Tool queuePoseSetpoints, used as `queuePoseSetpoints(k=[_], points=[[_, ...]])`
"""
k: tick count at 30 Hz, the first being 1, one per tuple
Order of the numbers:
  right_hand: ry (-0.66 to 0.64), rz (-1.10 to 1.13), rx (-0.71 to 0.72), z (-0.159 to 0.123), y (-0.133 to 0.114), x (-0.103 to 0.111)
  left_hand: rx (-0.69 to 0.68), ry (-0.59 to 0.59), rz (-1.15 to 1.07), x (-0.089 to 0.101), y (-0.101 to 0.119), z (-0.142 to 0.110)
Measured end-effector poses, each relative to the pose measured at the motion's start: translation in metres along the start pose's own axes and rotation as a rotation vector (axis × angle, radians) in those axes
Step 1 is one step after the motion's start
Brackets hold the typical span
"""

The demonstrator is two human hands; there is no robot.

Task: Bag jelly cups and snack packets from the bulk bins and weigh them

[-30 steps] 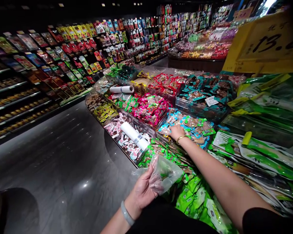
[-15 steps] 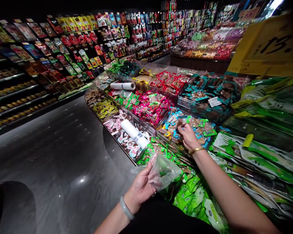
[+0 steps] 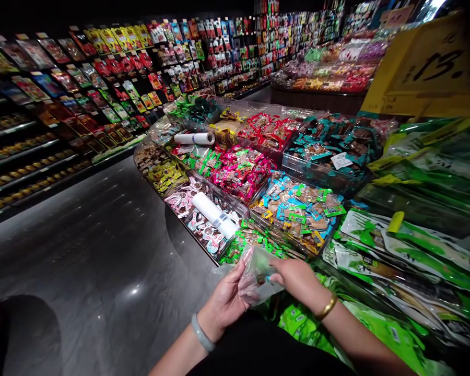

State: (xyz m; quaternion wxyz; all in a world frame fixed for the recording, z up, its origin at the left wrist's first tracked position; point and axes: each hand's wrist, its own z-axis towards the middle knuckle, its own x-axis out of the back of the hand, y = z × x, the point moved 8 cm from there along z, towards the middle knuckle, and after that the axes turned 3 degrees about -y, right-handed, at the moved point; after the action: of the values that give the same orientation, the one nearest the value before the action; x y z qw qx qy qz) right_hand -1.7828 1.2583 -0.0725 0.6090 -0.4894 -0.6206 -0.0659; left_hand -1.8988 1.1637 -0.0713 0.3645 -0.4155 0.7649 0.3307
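The clear plastic bag [image 3: 256,277] carries no writing that I can read from my end. The boldest lettering on my feed is on the yellow price sign [image 3: 426,73] at the right: a handwritten "13.", with whatever follows running into the dark edge of the view. A pinkish sign [image 3: 397,16] farther back has figures too small for me to trust, and the print on the white label [image 3: 341,160] over the teal packets [image 3: 317,149] won't resolve either. Brand names on the small packets blur together for me.

The bag's film is cloudy and creased, so I get only darker patches through it, plus a speck of blue [image 3: 268,279] by the right thumb. Black clothing cuts across the bottom of my view.

I have the left hand [image 3: 227,300] gripping the bag from the left. The right hand [image 3: 297,282] meets it from the right, its fingertips hidden at the film; I cannot tell whether they pinch anything. So the bag sits between the two hands, on the near side of the green packets [image 3: 258,234]. A white roll [image 3: 215,215] lies farther off to the left.
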Motion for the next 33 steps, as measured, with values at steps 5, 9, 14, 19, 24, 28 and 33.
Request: queuePoseSetpoints(k=[5,9,14,19,24,28,33], points=[[0.228,-0.178,-0.150,0.039,0.045,0.077,-0.004,0.004,-0.033,0.002,0.000,-0.003],[0.354,-0.326,-0.230,0.083,0.080,0.107,0.012,-0.015,-0.034,0.000,-0.005,-0.006],[0.357,-0.444,-0.201,0.111,0.088,0.098,-0.008,-0.025,-0.043,0.002,-0.004,-0.009],[0.395,-0.444,-0.158,0.113,0.087,0.092,-0.006,-0.014,-0.057,0.007,-0.005,-0.010],[0.457,-0.289,-0.129,0.107,0.092,0.097,-0.003,-0.026,-0.058,0.006,-0.006,-0.008],[0.568,-0.042,-0.161,0.099,0.109,0.113,-0.001,-0.035,-0.053,0.002,-0.007,-0.007],[0.773,0.384,-0.227,0.086,0.146,0.146,0.002,-0.006,-0.037,0.001,-0.009,-0.008]])
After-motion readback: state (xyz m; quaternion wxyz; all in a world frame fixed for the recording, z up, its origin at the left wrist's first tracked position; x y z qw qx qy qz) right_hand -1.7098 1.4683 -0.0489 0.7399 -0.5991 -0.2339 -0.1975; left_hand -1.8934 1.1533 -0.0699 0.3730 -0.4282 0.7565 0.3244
